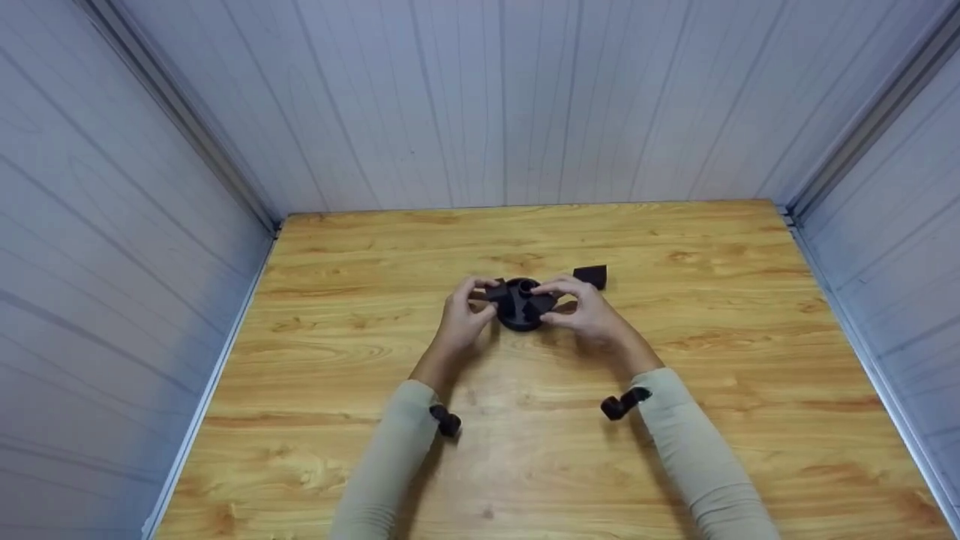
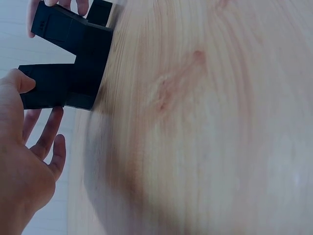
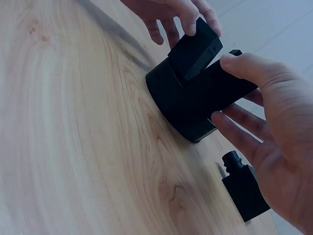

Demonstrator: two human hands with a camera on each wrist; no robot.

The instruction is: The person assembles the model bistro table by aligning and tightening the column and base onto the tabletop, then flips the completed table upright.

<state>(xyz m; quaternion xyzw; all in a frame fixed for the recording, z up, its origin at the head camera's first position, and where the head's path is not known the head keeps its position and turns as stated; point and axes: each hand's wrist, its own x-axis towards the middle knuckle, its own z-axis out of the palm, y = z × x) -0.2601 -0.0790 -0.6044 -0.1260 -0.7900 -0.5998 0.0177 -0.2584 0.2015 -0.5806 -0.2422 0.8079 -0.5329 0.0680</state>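
Note:
A round black base [image 1: 517,321] sits on the wooden table between the two hands. From its left side rises a black block [image 2: 46,85], pinched between thumb and fingers of my left hand [image 1: 465,315]. My right hand [image 1: 589,307] pinches a similar black block [image 3: 222,85] on the base's right side. Both blocks lean outward, leaving a V-shaped gap in the wrist views; how they meet the base is hard to see. The base also has a short round tube [image 1: 526,286] near its far edge. Close beside my right hand, a loose black block [image 3: 244,193] with a ridged neck lies on the table.
Pale panelled walls [image 1: 465,105] enclose the wood-grain table [image 1: 517,465] at the back and both sides. Each sleeve carries a small black wrist camera, one on the left [image 1: 447,421] and one on the right [image 1: 624,403].

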